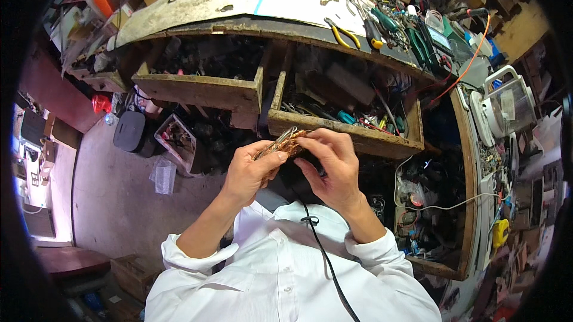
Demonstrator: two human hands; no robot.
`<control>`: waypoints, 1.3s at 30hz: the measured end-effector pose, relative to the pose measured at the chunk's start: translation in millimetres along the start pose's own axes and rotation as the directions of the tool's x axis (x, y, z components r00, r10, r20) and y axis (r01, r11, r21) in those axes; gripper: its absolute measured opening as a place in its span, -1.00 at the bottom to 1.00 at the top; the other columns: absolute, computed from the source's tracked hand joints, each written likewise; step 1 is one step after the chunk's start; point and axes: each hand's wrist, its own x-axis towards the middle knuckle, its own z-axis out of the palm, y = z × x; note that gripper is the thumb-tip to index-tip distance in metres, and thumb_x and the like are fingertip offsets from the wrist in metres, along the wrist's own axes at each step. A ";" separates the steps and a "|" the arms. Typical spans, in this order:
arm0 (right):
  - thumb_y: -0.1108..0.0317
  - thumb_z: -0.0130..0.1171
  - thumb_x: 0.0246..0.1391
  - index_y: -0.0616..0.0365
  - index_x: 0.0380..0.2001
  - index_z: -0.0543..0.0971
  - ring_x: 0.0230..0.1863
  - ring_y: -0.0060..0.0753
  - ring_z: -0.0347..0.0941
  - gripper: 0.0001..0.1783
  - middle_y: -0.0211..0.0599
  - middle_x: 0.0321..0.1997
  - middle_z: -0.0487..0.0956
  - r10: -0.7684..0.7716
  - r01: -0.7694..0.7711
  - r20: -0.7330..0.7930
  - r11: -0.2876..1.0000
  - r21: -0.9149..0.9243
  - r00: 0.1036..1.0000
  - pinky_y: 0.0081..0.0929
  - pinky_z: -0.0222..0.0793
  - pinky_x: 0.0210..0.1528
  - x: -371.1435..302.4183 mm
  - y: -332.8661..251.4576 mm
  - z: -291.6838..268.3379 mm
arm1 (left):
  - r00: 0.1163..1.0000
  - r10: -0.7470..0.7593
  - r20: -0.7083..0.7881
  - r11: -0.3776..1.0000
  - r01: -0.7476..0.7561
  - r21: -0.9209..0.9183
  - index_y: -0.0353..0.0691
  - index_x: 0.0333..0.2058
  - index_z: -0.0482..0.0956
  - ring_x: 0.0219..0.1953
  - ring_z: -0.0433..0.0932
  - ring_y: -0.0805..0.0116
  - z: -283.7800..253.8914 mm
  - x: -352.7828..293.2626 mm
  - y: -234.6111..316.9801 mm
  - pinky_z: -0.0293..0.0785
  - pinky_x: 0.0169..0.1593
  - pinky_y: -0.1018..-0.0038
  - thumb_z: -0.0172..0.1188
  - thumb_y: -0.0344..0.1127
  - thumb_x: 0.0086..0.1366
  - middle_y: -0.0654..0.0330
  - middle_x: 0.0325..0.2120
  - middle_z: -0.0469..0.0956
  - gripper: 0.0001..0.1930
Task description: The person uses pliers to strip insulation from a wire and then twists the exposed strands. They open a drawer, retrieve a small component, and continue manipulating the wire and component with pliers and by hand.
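My left hand (249,170) is closed round a bundle of thin copper-coloured and silvery wires or strips (290,143), its thumb lying along the near side. Held in front of my chest, the bundle sits just before the open drawer. My right hand (334,164) comes at its right end with bent fingers. The fingertips touch the top of the bundle, while the thumb stands apart below. Fingers cover parts of the bundle, so its exact kind does not show. A black cord (325,256) runs down over my white shirt.
An open wooden drawer (346,137) of tools lies just beyond my hands, with another drawer (197,89) to its left. Yellow-handled pliers (343,34) rest on the bench edge. On the right are a clear-walled white appliance (507,107) and a deep, cluttered box (468,214). A bin (178,143) stands left.
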 end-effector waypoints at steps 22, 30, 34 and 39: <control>0.60 0.42 -0.08 0.26 -0.17 0.64 -0.33 -0.19 0.57 -0.67 -0.20 -0.23 0.64 -0.174 0.176 0.119 0.984 -0.011 0.978 -0.35 0.56 -0.30 5.9 6.7 4.6 | 0.999 -0.040 0.022 0.998 0.040 -0.037 -0.31 -0.11 0.67 -0.62 0.31 0.72 -1.7 -1.1 -2.2 0.11 -0.61 0.68 0.33 -0.26 0.38 0.41 -0.60 0.45 -0.76; 0.61 0.33 -0.19 0.26 -0.18 0.67 -0.37 -0.23 0.55 -0.63 -0.22 -0.27 0.62 -0.218 0.242 0.160 0.958 -0.151 0.963 -0.36 0.53 -0.36 7.6 5.7 1.1 | 1.000 -0.022 -0.012 1.000 0.022 -0.016 -0.31 -0.12 0.66 -0.61 0.33 0.71 2.1 -1.3 -6.1 0.12 -0.59 0.68 0.33 -0.25 0.38 0.41 -0.60 0.45 -0.76; 0.57 0.35 -0.17 0.25 -0.23 0.65 -0.39 -0.20 0.52 -0.68 -0.22 -0.30 0.60 -0.168 0.201 0.154 0.952 -0.232 0.974 -0.36 0.49 -0.39 6.5 -3.6 3.0 | 0.986 0.143 -0.085 0.976 -0.126 0.176 -0.38 -0.09 0.64 -0.54 0.46 0.61 6.9 -2.3 -8.7 0.33 -0.50 0.60 0.34 -0.28 0.35 0.36 -0.51 0.56 -0.72; 0.60 0.36 0.02 0.28 -0.31 0.59 -0.49 -0.25 0.45 -0.84 -0.26 -0.42 0.55 0.143 -0.150 0.164 0.988 0.033 0.976 -0.40 0.41 -0.38 11.5 -7.8 4.4 | 0.819 0.571 -0.056 0.617 -0.383 0.687 -0.40 -0.01 0.61 -0.39 0.70 0.30 22.4 -10.8 -5.6 0.59 -0.31 0.40 0.35 -0.36 0.29 0.07 -0.36 0.70 -0.66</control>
